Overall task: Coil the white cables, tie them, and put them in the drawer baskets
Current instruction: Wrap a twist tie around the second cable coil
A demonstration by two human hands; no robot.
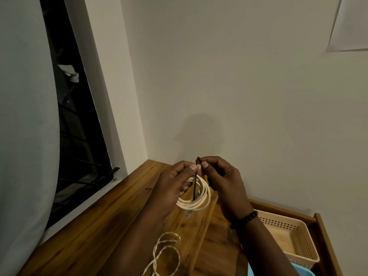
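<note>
Now I see the coiled white cable (pixel 200 198) held up over the wooden desktop (pixel 95 222), a black tie (pixel 195 182) running down across its loops. My left hand (pixel 175 184) pinches the tie's strap with thumb and fingers curled; my right hand (pixel 221 176) pinches its head end just above. A second, loose twisted cable (pixel 165 253) lies on the desktop nearer me. To the right, a beige basket (pixel 292 238) sits in the open drawer (pixel 322 238), with a blue basket (pixel 304 272) at the bottom edge.

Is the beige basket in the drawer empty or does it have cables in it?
Empty, as far as visible: the beige basket shows a bare floor. The right hand's arm hides its near corner.
</note>
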